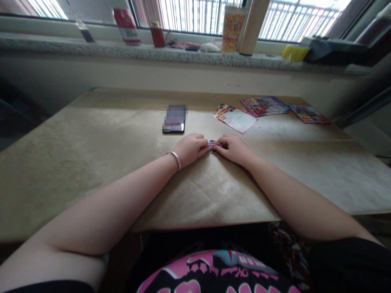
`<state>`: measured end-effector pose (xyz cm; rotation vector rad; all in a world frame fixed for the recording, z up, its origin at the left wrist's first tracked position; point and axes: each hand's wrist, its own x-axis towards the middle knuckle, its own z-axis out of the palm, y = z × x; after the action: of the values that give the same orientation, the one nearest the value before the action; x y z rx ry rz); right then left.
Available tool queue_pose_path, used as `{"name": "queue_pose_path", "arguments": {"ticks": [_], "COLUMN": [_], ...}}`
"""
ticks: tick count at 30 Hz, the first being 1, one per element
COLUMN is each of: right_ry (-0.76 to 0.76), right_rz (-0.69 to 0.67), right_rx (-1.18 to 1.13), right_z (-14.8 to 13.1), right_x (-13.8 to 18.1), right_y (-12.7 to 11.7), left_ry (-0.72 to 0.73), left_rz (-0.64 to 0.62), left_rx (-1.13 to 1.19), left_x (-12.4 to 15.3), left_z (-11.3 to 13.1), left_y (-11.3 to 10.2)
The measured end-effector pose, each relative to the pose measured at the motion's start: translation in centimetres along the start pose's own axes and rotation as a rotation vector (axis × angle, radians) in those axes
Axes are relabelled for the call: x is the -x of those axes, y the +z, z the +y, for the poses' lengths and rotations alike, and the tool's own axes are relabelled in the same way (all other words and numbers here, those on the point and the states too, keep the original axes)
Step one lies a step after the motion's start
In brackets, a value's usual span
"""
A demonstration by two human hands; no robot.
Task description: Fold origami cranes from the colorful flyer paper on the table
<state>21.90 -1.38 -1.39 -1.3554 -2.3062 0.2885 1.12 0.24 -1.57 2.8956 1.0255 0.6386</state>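
Note:
A small patterned piece of paper, purple and white, sits between my two hands over the table. My left hand, with a silver bracelet at the wrist, pinches its left side. On its right side the thumb and fingers of my right hand are closed. The fingertips cover part of the piece, and its exact kind is too small to make out. Just beyond my left hand lies a phone.
Beyond my right hand are a white printed sheet, a stack of colourful printed packets and another packet. The granite windowsill holds a red-and-white can, a red bottle, a patterned cup and a yellow object.

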Motion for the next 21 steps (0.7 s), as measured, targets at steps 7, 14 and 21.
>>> {"name": "queue_pose_path", "arguments": {"ticks": [7, 14, 21], "right_ry": [0.170, 0.193, -0.025], "right_rz": [-0.011, -0.013, 0.019], "right_rx": [-0.162, -0.178, 0.011], "right_z": [0.1, 0.2, 0.0], "right_x": [0.1, 0.1, 0.7], "right_y": [0.1, 0.3, -0.7], "left_ry": [0.067, 0.303, 0.269], "left_rz": [-0.024, -0.033, -0.050], "left_rx": [-0.040, -0.106, -0.142], "left_x": [0.3, 0.8, 0.7], "left_z": [-0.1, -0.9, -0.9], "left_y": [-0.7, -1.2, -1.1]}}
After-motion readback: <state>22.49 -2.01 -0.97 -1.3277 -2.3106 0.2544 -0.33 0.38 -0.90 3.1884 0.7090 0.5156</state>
